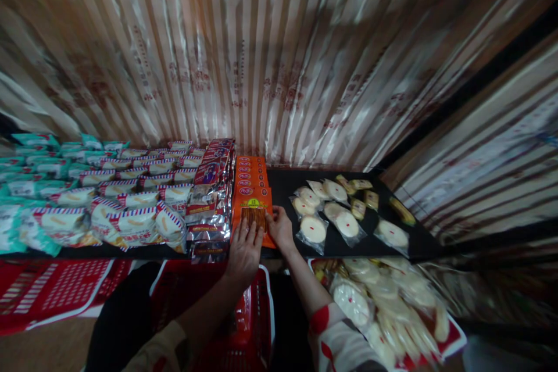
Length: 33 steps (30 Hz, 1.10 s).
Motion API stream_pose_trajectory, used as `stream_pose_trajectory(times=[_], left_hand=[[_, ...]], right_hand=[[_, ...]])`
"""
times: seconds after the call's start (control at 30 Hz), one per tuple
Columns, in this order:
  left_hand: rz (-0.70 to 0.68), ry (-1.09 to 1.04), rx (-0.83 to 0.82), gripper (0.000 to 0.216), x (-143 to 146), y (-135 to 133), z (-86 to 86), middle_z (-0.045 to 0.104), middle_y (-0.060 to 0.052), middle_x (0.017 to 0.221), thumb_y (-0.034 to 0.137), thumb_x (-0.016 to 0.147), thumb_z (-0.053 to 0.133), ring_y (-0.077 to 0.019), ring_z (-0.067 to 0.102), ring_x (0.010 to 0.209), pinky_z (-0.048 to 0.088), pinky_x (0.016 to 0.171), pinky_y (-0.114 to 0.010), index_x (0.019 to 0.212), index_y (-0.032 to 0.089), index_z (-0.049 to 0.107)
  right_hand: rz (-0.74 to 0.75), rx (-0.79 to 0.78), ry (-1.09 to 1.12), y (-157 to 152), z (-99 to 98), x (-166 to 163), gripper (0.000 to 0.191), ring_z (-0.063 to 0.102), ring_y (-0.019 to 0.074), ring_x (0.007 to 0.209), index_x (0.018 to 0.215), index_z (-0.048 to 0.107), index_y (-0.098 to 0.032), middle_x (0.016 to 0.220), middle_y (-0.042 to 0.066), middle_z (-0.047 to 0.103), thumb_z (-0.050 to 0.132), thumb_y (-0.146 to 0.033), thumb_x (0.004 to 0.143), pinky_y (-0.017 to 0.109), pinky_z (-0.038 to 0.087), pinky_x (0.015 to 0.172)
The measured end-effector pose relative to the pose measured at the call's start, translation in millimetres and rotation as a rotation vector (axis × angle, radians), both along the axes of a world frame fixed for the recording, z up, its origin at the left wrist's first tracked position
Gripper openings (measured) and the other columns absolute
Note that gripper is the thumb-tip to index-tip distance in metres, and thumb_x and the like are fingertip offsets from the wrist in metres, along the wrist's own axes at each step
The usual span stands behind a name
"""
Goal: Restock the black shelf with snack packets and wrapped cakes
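Note:
An overlapping row of orange snack packets (251, 196) lies on the black shelf. My left hand (244, 249) rests on the nearest packet, its fingers stretched flat over the lower part. At that packet's right edge, my right hand (281, 228) has its bent fingers closed on the side. Directly left of the orange row is a stack of dark red and silver packets (210, 197). Round white items in clear wrappers (313, 229) lie to the right of my right hand.
White bags with blue-and-red striped edges (133, 225) and teal bags (39, 168) fill the shelf's left side. Small yellow packets (358, 208) lie right. Below are red baskets (257, 325) and a red-and-white container (455, 334) of wrapped goods. A striped plastic sheet (261, 58) hangs behind.

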<state>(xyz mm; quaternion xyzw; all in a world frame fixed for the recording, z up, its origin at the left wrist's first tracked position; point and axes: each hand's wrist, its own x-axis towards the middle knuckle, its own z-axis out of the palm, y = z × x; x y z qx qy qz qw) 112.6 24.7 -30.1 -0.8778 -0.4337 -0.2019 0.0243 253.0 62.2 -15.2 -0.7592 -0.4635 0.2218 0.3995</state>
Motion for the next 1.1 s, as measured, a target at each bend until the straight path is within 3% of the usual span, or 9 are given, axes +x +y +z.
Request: stream_pose_trajectory(times=[0.1,0.2,0.43,0.57,0.77,0.97,1.1], left_hand=[[0.023,0.004,-0.042,0.043,2.4,0.2,-1.2,0.054,-0.012,0.130,0.016,0.085,0.041,-0.0304,0.042,0.127,0.034,0.102,-0.051,0.126,0.019,0.053],[0.036,0.021,-0.086,0.043,3.3,-1.5,-3.3,0.053,-0.012,0.131,0.017,0.086,0.041,-0.0316,0.041,0.126,0.034,0.101,-0.051,0.127,0.019,0.053],[0.053,0.013,-0.099,0.044,4.0,-0.6,-16.9,0.052,-0.011,0.133,0.020,0.086,0.041,-0.0305,0.040,0.128,0.032,0.102,-0.051,0.128,0.022,0.051],[0.066,0.006,-0.082,0.042,4.9,-1.3,-20.8,0.052,-0.010,0.132,0.020,0.086,0.041,-0.0307,0.039,0.128,0.032,0.102,-0.051,0.127,0.022,0.053],[0.088,0.019,-0.088,0.040,7.5,-6.6,-7.1,0.054,-0.011,0.131,0.017,0.086,0.041,-0.0315,0.041,0.126,0.035,0.101,-0.051,0.123,0.018,0.056],[0.113,0.019,-0.168,0.042,8.5,-9.5,6.7,0.055,-0.012,0.128,0.014,0.083,0.041,-0.0291,0.042,0.125,0.034,0.102,-0.049,0.123,0.015,0.055],[0.078,-0.034,-0.203,0.045,7.3,-10.6,9.1,0.048,-0.013,0.135,0.024,0.082,0.046,-0.0315,0.035,0.129,0.029,0.105,-0.051,0.126,0.015,0.051]], right_hand=[[0.023,-0.038,-0.137,-1.7,1.3,-1.1,0.034,0.064,0.0188,0.078,0.113,0.051,-0.017,0.087,0.006,0.067,0.046,-0.028,0.081,0.029,0.046,0.071],[0.068,-0.056,-0.264,-2.6,1.6,-3.7,0.032,0.061,0.0207,0.092,0.113,0.055,-0.016,0.103,0.011,0.064,0.044,-0.025,0.083,0.030,0.045,0.079],[0.078,-0.052,-0.352,-2.3,-0.2,-8.2,0.033,0.057,0.0204,0.094,0.111,0.060,-0.018,0.102,0.011,0.061,0.039,-0.025,0.086,0.031,0.045,0.081],[0.062,0.032,-0.460,-1.8,-2.8,-7.5,0.032,0.050,0.0229,0.105,0.107,0.064,-0.019,0.114,0.011,0.055,0.041,-0.027,0.086,0.035,0.042,0.090],[0.286,0.061,-0.543,18.1,7.8,-17.6,0.039,0.023,0.0271,0.133,0.123,0.056,-0.017,0.138,0.009,0.043,0.041,-0.027,0.088,0.042,0.028,0.105],[0.439,-0.039,-0.553,50.5,12.2,-35.5,0.049,0.006,0.0346,0.138,0.133,0.046,-0.026,0.148,0.003,0.031,0.045,-0.043,0.087,0.050,0.022,0.105],[0.452,-0.062,-0.607,57.1,4.0,-40.8,0.050,0.006,0.0345,0.138,0.133,0.046,-0.027,0.149,0.003,0.028,0.045,-0.048,0.087,0.050,0.013,0.108]])
